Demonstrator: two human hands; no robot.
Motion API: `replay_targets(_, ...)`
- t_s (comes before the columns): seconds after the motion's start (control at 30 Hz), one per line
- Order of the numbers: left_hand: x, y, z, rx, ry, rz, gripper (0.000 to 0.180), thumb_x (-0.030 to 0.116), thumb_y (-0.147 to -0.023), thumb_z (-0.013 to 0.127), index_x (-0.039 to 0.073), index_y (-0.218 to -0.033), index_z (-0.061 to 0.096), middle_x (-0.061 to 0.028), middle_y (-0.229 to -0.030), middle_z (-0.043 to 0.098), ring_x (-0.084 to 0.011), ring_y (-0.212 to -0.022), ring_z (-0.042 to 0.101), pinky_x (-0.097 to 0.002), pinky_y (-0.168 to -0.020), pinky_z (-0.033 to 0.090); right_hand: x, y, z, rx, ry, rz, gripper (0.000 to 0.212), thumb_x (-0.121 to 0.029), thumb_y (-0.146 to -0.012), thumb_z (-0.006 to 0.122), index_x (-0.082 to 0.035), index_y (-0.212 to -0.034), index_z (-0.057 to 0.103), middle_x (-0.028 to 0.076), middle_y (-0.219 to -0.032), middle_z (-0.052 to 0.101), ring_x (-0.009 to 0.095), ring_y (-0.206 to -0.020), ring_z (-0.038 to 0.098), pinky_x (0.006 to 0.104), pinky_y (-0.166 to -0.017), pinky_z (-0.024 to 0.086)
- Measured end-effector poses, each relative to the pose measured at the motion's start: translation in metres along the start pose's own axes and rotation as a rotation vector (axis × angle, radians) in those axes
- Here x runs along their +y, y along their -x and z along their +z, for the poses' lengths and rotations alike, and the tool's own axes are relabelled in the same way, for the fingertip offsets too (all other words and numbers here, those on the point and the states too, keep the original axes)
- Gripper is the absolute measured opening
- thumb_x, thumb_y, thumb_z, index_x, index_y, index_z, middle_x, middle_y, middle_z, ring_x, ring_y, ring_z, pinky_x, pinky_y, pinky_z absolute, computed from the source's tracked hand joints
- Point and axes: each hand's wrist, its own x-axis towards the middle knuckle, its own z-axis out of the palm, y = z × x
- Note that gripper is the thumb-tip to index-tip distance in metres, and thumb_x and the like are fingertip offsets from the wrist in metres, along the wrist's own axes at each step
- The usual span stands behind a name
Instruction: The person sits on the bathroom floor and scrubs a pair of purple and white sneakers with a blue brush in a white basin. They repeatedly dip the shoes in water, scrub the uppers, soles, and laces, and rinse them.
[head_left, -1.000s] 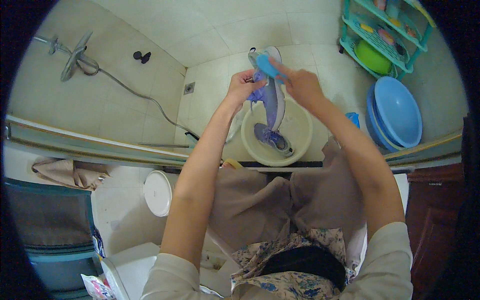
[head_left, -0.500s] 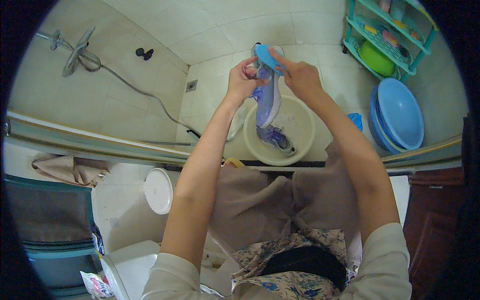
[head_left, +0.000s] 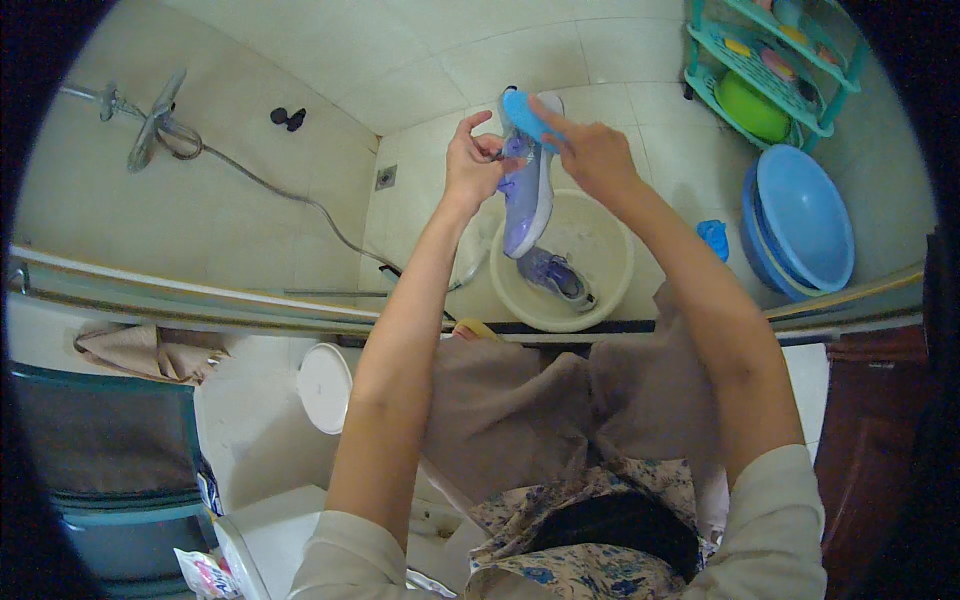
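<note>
A lavender sneaker with a white sole (head_left: 528, 200) is held up over the far left rim of a cream basin (head_left: 622, 270). My left hand (head_left: 478, 165) grips it by its laced opening, thumb across the laces and one finger raised. In my right hand (head_left: 597, 155) is a blue brush (head_left: 528, 115), pressed against the heel end of the sneaker; its bristles are hidden. A second lavender sneaker (head_left: 556, 277) lies in the basin, in cloudy water.
Nested blue basins (head_left: 805, 220) lean at the right, below a teal shelf rack (head_left: 800, 85). A blue plastic bag (head_left: 713, 238) lies on the tiles. A shower hose (head_left: 290, 190) hangs at the left, near a floor drain (head_left: 386, 178). A raised door track (head_left: 200, 290) crosses in front.
The held sneaker has tilted slightly, its toe moving left. My right hand and the brush have shifted a little along the heel. The sneaker in the basin stays put.
</note>
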Motion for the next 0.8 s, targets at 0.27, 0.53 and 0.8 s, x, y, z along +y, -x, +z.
replay_targets(0.27, 0.005, 0.001, 0.005, 0.038, -0.015, 0.032, 0.064, -0.014, -0.060, 0.068, -0.004, -0.116, 0.040, -0.0030, -0.078, 0.061, -0.0120, -0.072, 0.058, -0.0267, -0.068, 0.050, -0.001, -0.004, -0.004, -0.004, -0.065, 0.006, 0.054, -0.021, -0.079, 0.055, -0.033, -0.129, 0.038, 0.012, -0.065, 0.061, 0.027, -0.058, 0.062, 0.0390, -0.051, 0.049)
replay_targets(0.53, -0.017, -0.001, 0.001, -0.132, 0.192, -0.174, 0.051, -0.010, -0.068, 0.064, 0.001, -0.114, 0.048, -0.0021, -0.080, 0.060, -0.0080, -0.071, 0.056, -0.0230, -0.065, 0.048, 0.012, -0.001, 0.002, -0.003, -0.067, 0.100, 0.051, -0.027, -0.083, 0.052, -0.033, -0.131, 0.035, 0.013, -0.068, 0.061, 0.028, -0.065, 0.062, 0.0404, -0.056, 0.049)
replay_targets(0.8, -0.018, -0.003, 0.002, -0.216, 0.640, -0.384, 0.049, -0.011, -0.076, 0.055, 0.007, -0.120, 0.047, -0.0043, -0.085, 0.062, -0.0103, -0.072, 0.057, -0.0204, -0.061, 0.047, 0.013, 0.014, -0.008, -0.100, -0.251, 0.223, 0.052, -0.029, -0.084, 0.051, -0.034, -0.132, 0.032, 0.018, -0.076, 0.061, 0.032, -0.072, 0.062, 0.0450, -0.064, 0.048)
